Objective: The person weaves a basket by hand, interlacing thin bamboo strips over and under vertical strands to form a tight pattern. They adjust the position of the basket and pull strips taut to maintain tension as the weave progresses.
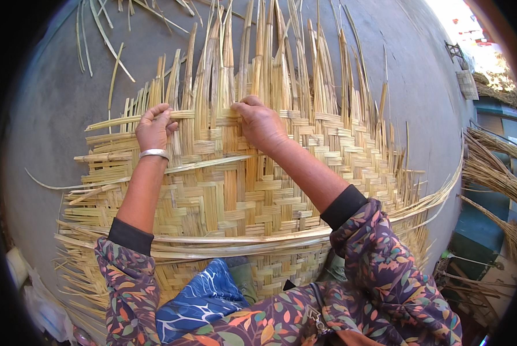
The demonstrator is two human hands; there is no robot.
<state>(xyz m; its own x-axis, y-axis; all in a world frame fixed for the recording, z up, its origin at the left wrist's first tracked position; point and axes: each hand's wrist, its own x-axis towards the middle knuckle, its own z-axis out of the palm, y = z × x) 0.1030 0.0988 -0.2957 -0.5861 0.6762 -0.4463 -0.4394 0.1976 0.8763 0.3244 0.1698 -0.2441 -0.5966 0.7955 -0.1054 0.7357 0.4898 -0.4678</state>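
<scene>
A large woven mat (281, 193) of split yellow strips lies on the floor below me, its loose ends fanning out at the far edge. My left hand (154, 127), a silver bangle at its wrist, pinches a flat strip (120, 121) that runs crosswise near the unwoven far edge. Along that same row, my right hand (259, 122) is closed, fingertips pressed at the weave; whatever is between them is hidden by the fingers. Upright strips (261, 57) stand out beyond both hands. A loose thin strip (212, 164) crosses the mat nearer to me.
A bundle of long strips (241, 240) lies across the mat close to my knees. Cut strips (105, 34) are scattered on the grey floor (420, 75) at far left. Brushwood bundles (492, 167) stand at right. A clear plastic bag (48, 308) sits at lower left.
</scene>
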